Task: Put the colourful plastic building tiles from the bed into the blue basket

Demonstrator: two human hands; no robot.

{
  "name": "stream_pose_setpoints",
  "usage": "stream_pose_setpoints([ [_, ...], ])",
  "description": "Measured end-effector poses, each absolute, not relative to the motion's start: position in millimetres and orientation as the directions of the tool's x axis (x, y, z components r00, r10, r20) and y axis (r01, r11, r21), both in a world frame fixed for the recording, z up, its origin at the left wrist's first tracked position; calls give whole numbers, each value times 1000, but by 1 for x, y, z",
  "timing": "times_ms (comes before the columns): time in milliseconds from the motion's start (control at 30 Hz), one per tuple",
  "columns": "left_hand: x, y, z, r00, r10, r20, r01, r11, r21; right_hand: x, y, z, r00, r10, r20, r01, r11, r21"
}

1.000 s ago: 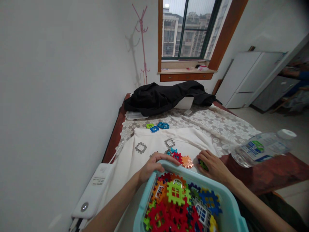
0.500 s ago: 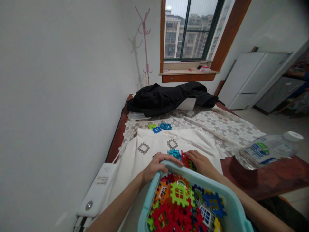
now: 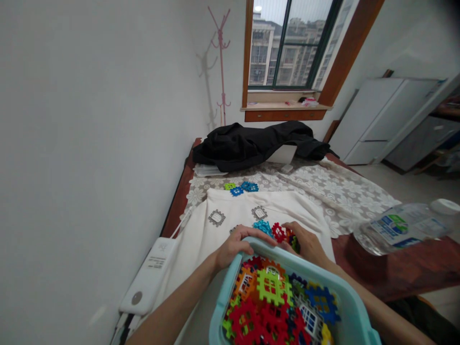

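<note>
A light-blue plastic basket full of colourful window-shaped interlocking building tiles stands in front of me. My left hand is closed over its far left rim. Past the far rim, my right hand curls around a red building tile, with orange and green tiles partly hidden under its fingers. Turquoise tiles lie just left of the red one. Two grey tiles rest farther off on the white cloth. Blue and lime tiles lie at the cloth's far edge.
A large clear plastic bottle is on the table's right side. At the left lies a white power strip with cables. A black garment covers the far end of the table, over the patterned tablecloth. The wall runs along the left.
The red tile, edge-on before, now shows its face beside the turquoise tiles. My right hand has shifted slightly with it. My left hand stays on the basket rim. The view has turned slightly.
</note>
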State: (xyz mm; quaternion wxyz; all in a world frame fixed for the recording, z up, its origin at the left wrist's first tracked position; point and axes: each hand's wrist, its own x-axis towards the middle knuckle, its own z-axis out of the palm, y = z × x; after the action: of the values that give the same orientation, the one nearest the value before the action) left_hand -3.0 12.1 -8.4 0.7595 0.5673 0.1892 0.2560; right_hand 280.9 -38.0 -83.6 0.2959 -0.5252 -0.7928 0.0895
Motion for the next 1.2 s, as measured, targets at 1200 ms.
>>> stream_pose_setpoints([
  [1200, -5, 15, -16, 784, 620, -38, -140, 236, 962, 244, -1, -65, -385, 867, 315, 621, 496, -606],
])
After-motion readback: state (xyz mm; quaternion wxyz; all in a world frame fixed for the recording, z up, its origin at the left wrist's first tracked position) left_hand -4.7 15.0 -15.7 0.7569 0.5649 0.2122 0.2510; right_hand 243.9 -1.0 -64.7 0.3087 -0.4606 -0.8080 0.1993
